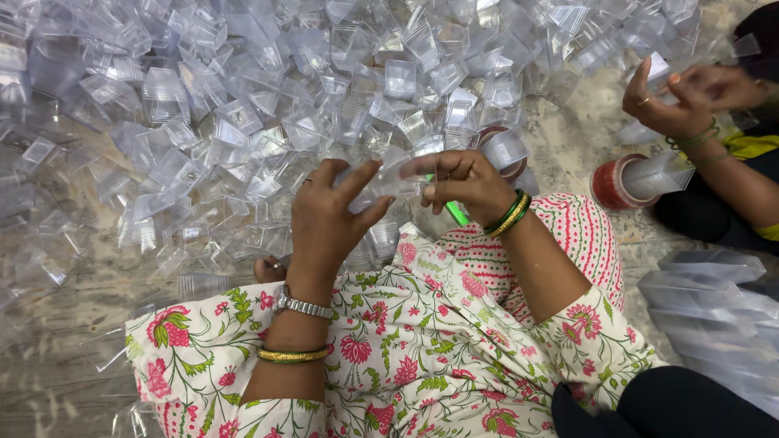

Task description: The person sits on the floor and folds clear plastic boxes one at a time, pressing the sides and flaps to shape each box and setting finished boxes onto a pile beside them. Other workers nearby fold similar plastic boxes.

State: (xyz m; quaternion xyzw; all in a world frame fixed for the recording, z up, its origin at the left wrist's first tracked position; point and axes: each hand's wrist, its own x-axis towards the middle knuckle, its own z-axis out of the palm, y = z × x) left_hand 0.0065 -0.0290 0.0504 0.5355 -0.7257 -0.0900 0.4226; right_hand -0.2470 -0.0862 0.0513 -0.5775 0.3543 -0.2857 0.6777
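Two hands hold a stack of clear plastic cups over a lap in floral cloth.

The left hand (329, 212) and the right hand (464, 183) meet on a short stack of clear cups (398, 174), held sideways between them; the left grip is closed around one end with thumb and fingers, the right grip closed over the other end. Beyond them a wide heap of loose clear cups (243, 105) covers the floor (568, 146). At the right edge, another person's hands (682, 97) work near a red tape roll (610, 183) with a cup stack lying through it, beside flat plastic bags (714, 300).
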